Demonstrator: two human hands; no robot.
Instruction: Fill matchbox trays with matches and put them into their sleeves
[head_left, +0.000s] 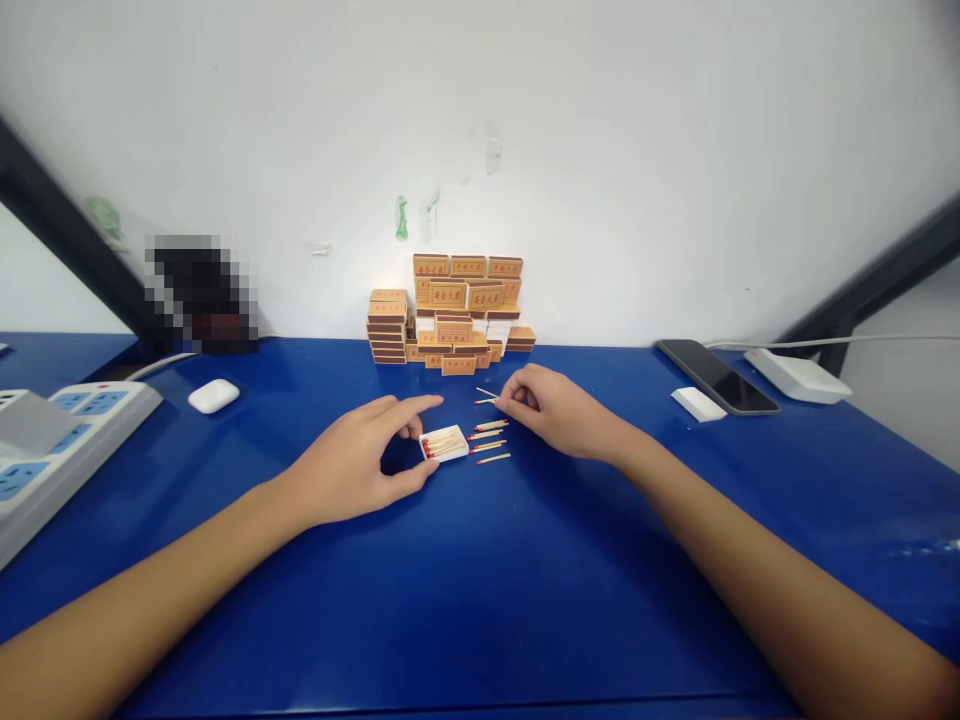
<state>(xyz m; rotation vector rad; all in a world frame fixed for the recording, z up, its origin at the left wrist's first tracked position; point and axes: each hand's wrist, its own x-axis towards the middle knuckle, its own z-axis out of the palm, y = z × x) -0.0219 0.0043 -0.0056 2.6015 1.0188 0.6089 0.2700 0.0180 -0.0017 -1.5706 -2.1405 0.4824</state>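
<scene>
Around the near left end of a small white matchbox tray (458,453) is my left hand (361,462). Its thumb and a curled finger touch the tray, while the index finger sticks out above it. Red-tipped matches (442,443) lie inside the tray, heads toward my left hand. Beyond the tray's right side, my right hand (551,408) pinches the end of a match (485,402) between thumb and fingers. A second match (486,391) shows at the same fingertips; whether it is gripped too I cannot tell. Several loose matches (491,447) lie on the blue table between tray and right hand.
Yellow-brown matchboxes (448,294) are stacked against the wall, with a shorter stack (387,335) on their left. At left are a power strip (94,430) and a white earphone case (214,397). To the right lie a phone (716,376), a small white block (698,404) and a white device (798,376).
</scene>
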